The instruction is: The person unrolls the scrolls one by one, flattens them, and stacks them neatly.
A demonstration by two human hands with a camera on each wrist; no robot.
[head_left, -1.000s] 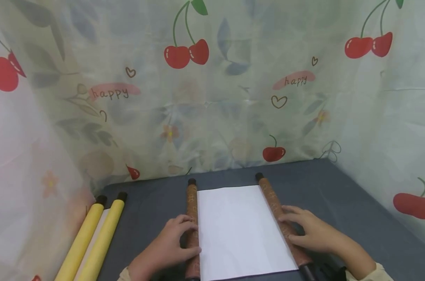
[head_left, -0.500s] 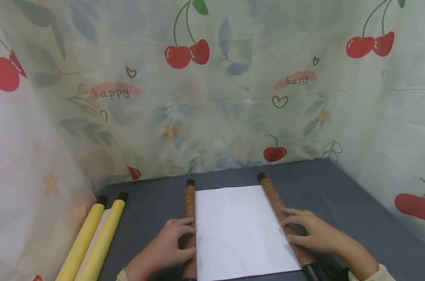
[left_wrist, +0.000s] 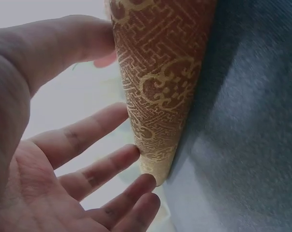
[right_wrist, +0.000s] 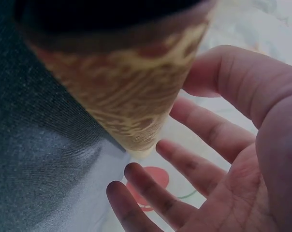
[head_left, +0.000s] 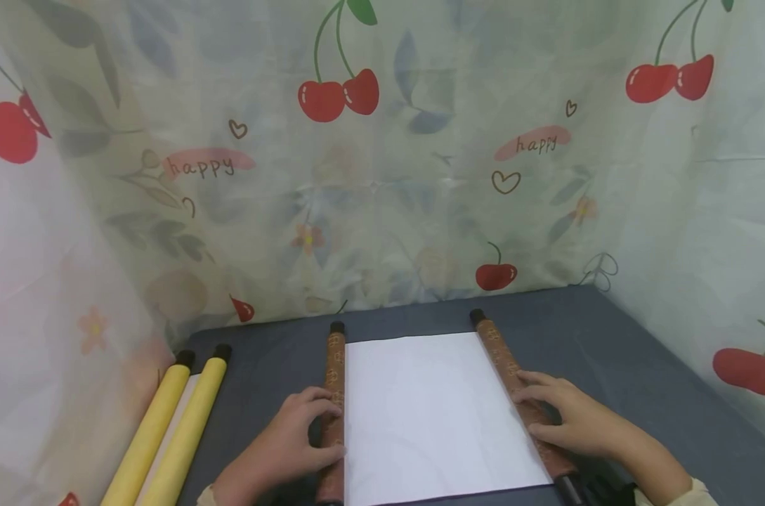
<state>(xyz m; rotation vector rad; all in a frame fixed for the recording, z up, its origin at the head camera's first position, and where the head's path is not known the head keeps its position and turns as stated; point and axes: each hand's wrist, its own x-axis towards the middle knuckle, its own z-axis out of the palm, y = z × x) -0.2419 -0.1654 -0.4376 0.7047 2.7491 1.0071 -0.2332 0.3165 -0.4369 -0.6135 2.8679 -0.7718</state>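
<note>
- My left grip (head_left: 300, 430), fingers relaxed, touches a brown gold-patterned cloth roller (head_left: 335, 362), lower centre.
- My right grip (head_left: 572, 419), likewise loose, touches the matching brown roller (head_left: 498, 346), lower right.
- The rollers have spread (slightly), baring more smooth white paper (head_left: 429, 414) between: further unrolled.

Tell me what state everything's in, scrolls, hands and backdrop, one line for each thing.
Brown scroll: spread open, white sheet showing.
Yellow scroll: lying almost closed.
Left hand: touching the brown scroll's left side.
Right hand: touching the brown scroll's right side.
Backdrop: hanging, creased.
</note>
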